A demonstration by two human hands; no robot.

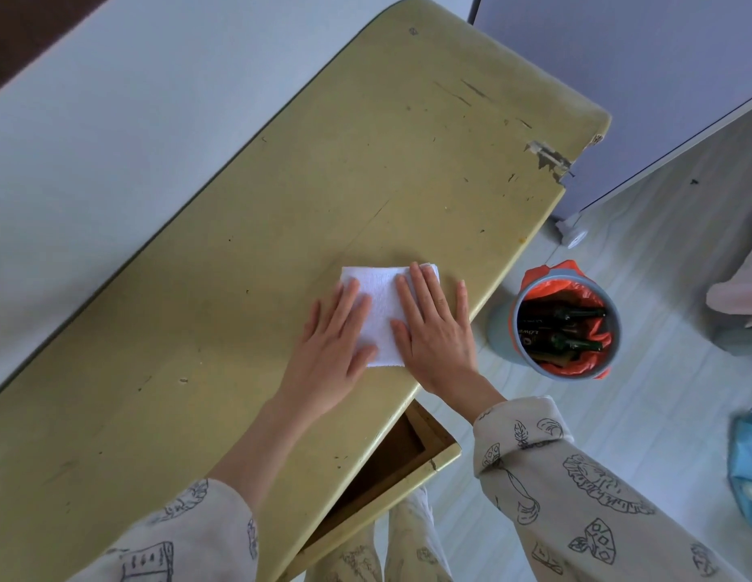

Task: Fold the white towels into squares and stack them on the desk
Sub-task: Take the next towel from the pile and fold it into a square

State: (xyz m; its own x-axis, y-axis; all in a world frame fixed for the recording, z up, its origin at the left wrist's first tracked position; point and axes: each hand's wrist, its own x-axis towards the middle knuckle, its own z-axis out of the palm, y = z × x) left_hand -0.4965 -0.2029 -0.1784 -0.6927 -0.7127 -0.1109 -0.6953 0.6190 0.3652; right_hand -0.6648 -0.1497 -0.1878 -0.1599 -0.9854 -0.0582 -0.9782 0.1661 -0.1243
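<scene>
Head view: one white towel (382, 312), folded roughly square, on the yellow surface (239, 287) near its front edge. Both hands, left (332, 350) and right (433, 329), flat, fingers straight, pressing it. Likely light, soft, limp; best pinched at corners.

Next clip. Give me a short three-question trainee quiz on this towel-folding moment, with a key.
1. True or false: both hands lie flat on the towel.
2. What stands on the floor beside the desk? A) a chair B) a bin holding bottles C) a box
3. Fill in: below the desk edge, a ____ stands open.

Key
1. True: the left hand and right hand press it with straight fingers.
2. B: the bin, orange-lined, with dark bottles inside.
3. Drawer.
</scene>
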